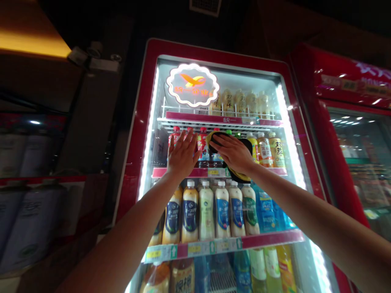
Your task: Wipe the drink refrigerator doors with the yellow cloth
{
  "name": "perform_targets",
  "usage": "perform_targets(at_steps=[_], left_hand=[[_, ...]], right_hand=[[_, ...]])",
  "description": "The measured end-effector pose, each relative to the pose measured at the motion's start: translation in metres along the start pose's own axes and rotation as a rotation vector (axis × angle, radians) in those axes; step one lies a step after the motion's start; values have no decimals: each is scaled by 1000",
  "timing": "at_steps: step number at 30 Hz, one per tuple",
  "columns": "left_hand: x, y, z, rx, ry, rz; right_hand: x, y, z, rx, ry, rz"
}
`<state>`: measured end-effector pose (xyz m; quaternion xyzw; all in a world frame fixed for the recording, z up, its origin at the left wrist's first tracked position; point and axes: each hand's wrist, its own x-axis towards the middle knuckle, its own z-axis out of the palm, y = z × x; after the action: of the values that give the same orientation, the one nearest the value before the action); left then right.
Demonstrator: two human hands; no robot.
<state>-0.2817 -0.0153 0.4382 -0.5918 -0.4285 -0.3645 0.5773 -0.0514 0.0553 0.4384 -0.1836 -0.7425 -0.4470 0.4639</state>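
Note:
My left hand (182, 155) lies on the glass door (259, 75) of a lit drinks fridge, fingers stretched upward, with nothing in it. Just to its right, my right hand (233, 152) presses a yellow and black cloth (242, 176) against the same glass. Part of the cloth shows past the fingertips and below the palm; the rest is under the hand. Behind the glass, near both hands, stand red-capped bottles (203, 142) and yellow-labelled bottles (276, 148). A round glowing logo sign (192, 91) is above my left hand.
White-capped bottles (207, 211) fill the shelf below, and more bottles (258, 264) stand at the bottom. A red frame (139, 122) surrounds the door. Another red fridge (345, 85) is on the right. Large white containers (33, 224) sit in the dark at left.

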Motion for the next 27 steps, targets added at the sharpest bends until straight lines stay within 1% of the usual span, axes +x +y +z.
perform_targets(at_steps=[1, 2, 3, 5, 7, 9, 11, 12, 14, 15, 17, 19, 21, 23, 25, 27], left_hand=[[-1, 0, 1, 5, 5, -4], [-1, 0, 1, 15, 8, -6], [-2, -1, 2, 27, 12, -7], [-4, -1, 3, 59, 16, -3], [-5, -3, 5, 92, 25, 1], [-6, -4, 6, 117, 35, 2], [-6, -4, 6, 129, 35, 5], [-5, -4, 6, 130, 30, 6], [-5, -5, 6, 124, 14, 7], [-5, -5, 6, 118, 5, 6], [-5, -5, 6, 100, -7, 5], [-5, -4, 5, 86, -11, 4], [-4, -4, 3, 85, -24, -2], [-4, -5, -3, 97, -75, -2], [-6, -8, -10, 113, -157, 26], [-9, -14, -19, 126, -222, 65]], right_hand=[[-6, 8, -1, 2, 1, -13], [-7, 16, -1, 3, 20, 11], [-4, 24, 0, 3, 55, 64], [14, 31, 5, 9, 143, 205], [40, 24, 10, 25, 213, 330], [61, 7, 13, 51, 230, 389], [67, -13, 13, 83, 202, 356], [63, -22, 12, 98, 179, 306], [43, -30, 11, 122, 129, 171], [30, -30, 10, 127, 109, 103], [5, -21, 7, 122, 80, 0], [-10, -5, 5, 104, 76, -22], [-7, 9, 5, 85, 105, 56], [12, 10, 7, 73, 158, 199], [40, -3, 11, 74, 208, 341], [64, -28, 14, 92, 232, 420]])
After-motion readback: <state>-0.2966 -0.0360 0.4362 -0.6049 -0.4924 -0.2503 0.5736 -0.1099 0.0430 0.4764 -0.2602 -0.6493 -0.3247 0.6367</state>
